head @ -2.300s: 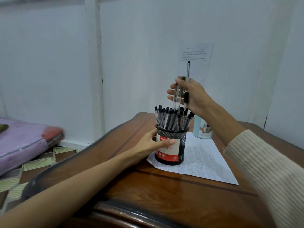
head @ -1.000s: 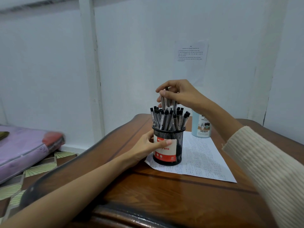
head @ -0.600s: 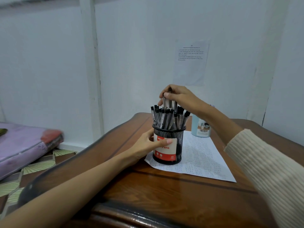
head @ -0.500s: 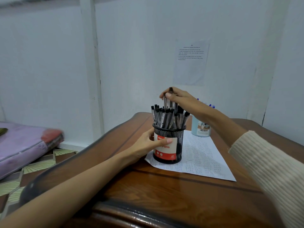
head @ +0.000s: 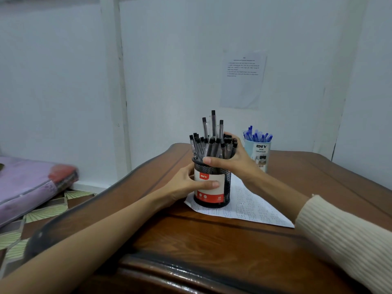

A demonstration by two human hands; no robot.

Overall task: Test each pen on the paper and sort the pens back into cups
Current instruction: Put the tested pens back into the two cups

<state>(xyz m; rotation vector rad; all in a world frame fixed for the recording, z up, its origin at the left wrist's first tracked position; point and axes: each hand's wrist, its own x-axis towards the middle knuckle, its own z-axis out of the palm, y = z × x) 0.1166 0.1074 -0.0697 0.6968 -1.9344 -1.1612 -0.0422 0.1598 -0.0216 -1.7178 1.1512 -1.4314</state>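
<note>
Home (floor bedding (head: 29, 181), wooden table (head: 212, 240))

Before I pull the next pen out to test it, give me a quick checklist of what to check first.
1. Steadied mesh pen cup: ok, the left hand grips its side.
2. Cup upright on the paper: ok, on its left corner.
3. Bare paper to scribble on: ok, right of the cup.
4. Pen easy to grab: ok, three black pens stand above the rest.
5. Free right hand: not ok, it wraps the black pens at the rim.
6. Upright blue pen cup: ok.
</note>
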